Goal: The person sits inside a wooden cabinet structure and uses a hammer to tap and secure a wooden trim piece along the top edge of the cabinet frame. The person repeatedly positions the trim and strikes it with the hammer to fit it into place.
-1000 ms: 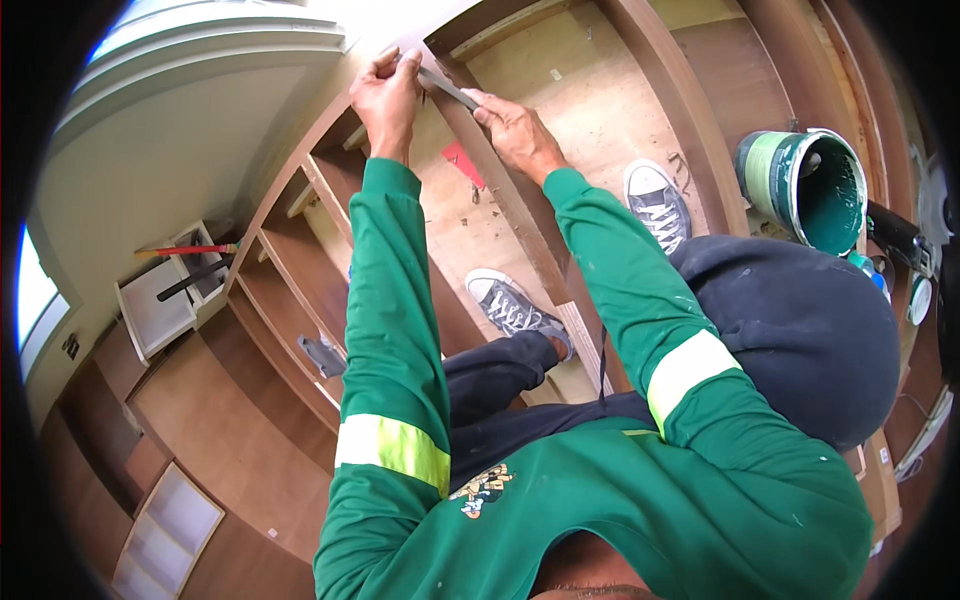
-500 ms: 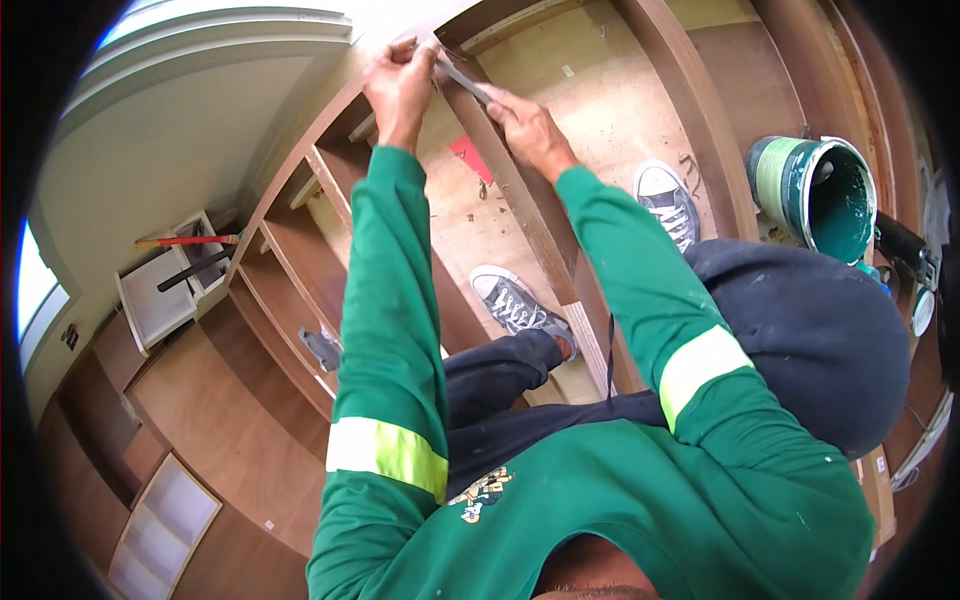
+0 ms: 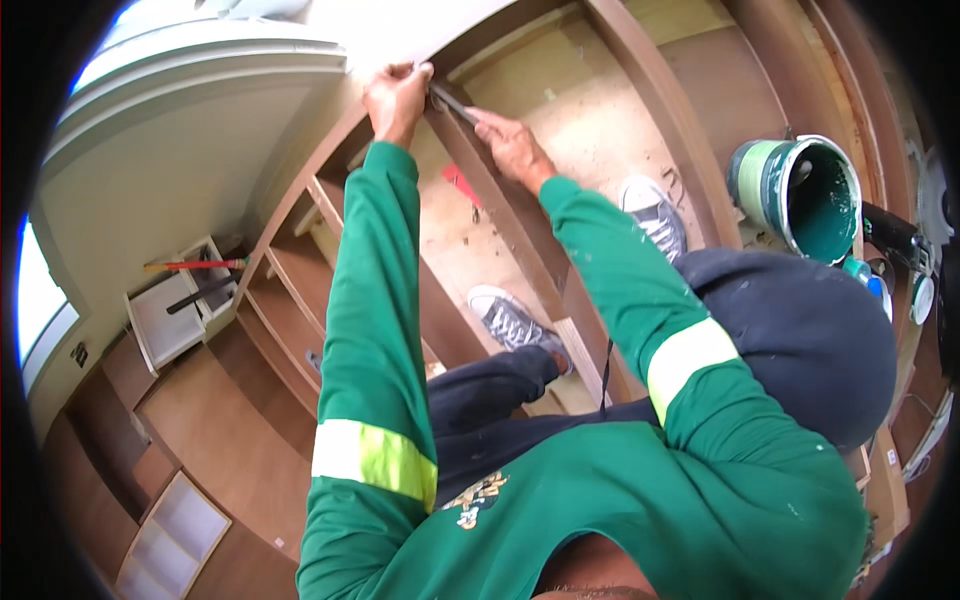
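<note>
Brown boards (image 3: 660, 90) stand on edge, dividing pale plywood (image 3: 570, 120) into bays. On the plywood lie a red scrap (image 3: 461, 186), near one board, and dark curled bits (image 3: 673, 182) just beside the right shoe (image 3: 655, 220). That shoe and the left shoe (image 3: 508, 318) stand in separate bays, a board between them.

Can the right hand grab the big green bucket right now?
Probably not straight away: the right hand is holding a thin grey tool, and a wooden board runs between it and the green bucket. With that hand freed, reaching over looks possible.
</note>
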A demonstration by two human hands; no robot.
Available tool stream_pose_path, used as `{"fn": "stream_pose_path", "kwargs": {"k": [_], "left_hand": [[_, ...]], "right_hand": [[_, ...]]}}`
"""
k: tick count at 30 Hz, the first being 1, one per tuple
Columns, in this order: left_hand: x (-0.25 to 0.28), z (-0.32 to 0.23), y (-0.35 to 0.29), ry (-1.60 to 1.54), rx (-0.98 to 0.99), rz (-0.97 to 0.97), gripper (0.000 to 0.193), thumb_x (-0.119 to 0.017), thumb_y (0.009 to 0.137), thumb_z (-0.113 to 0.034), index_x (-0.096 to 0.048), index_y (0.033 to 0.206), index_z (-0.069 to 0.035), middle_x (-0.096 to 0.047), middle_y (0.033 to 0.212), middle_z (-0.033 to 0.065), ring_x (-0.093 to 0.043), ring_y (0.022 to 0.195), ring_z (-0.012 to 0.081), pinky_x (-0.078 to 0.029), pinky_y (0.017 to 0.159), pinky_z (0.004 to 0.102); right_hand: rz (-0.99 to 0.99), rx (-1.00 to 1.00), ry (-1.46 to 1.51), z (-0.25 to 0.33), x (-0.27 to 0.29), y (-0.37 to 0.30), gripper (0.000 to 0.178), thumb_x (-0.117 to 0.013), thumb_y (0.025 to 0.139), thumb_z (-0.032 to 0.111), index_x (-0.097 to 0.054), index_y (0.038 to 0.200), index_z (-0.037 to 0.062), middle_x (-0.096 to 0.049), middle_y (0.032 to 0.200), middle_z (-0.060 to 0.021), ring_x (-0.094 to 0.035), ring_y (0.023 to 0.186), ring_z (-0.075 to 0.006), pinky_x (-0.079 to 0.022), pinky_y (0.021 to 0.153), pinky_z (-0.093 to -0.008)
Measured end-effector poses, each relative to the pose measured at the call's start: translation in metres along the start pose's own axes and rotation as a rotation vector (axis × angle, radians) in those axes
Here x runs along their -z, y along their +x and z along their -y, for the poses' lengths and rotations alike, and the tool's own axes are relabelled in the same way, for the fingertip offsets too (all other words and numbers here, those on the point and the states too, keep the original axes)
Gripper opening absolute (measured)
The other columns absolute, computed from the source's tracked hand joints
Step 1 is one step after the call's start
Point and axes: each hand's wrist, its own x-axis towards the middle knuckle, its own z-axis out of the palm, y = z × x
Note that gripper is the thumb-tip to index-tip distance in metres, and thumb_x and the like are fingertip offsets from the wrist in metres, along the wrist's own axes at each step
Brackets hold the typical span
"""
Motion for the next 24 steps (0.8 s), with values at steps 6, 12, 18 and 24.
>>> {"fn": "stream_pose_path", "kwargs": {"k": [6,12,18,24], "left_hand": [[0.029,-0.019,-0.026,-0.118,0.078,0.031,0.025,-0.075,0.094,-0.020,-0.071,0.101,0.004,-0.070,0.082,0.0046,-0.064,0.069,0.0084,-0.053,0.068,0.0225],[0.018,-0.017,-0.002,-0.106,0.028,0.008,0.026,-0.076,0.093,-0.020,-0.071,0.101,0.004,-0.069,0.080,0.0045,-0.064,0.069,0.0083,-0.053,0.067,0.0222],[0.011,-0.017,0.021,-0.131,0.052,-0.033,0.022,-0.075,0.093,-0.017,-0.071,0.098,0.004,-0.070,0.081,0.0054,-0.065,0.067,0.0099,-0.053,0.065,0.0237],[0.013,-0.027,0.019,-0.017,0.005,-0.019,0.023,-0.076,0.092,-0.017,-0.071,0.097,0.005,-0.070,0.079,0.0055,-0.065,0.067,0.0101,-0.055,0.066,0.0250]], "right_hand": [[0.006,0.041,-0.194,0.025,0.007,-0.015,0.035,-0.056,0.102,0.022,-0.063,0.136,0.0152,-0.064,0.136,-0.0139,-0.062,0.122,-0.0335,-0.050,0.102,-0.0375],[-0.047,0.027,-0.196,0.025,0.000,0.006,0.035,-0.056,0.102,0.023,-0.063,0.135,0.0144,-0.063,0.135,-0.0146,-0.062,0.122,-0.0356,-0.050,0.101,-0.0381],[-0.030,-0.047,-0.144,0.025,-0.013,0.022,0.037,-0.054,0.103,0.026,-0.061,0.137,0.0166,-0.064,0.134,-0.0119,-0.062,0.121,-0.0349,-0.051,0.101,-0.0387],[-0.041,0.006,-0.238,0.017,-0.002,0.016,0.036,-0.056,0.103,0.025,-0.061,0.138,0.0156,-0.066,0.133,-0.0134,-0.065,0.120,-0.0314,-0.051,0.101,-0.0362]]}}
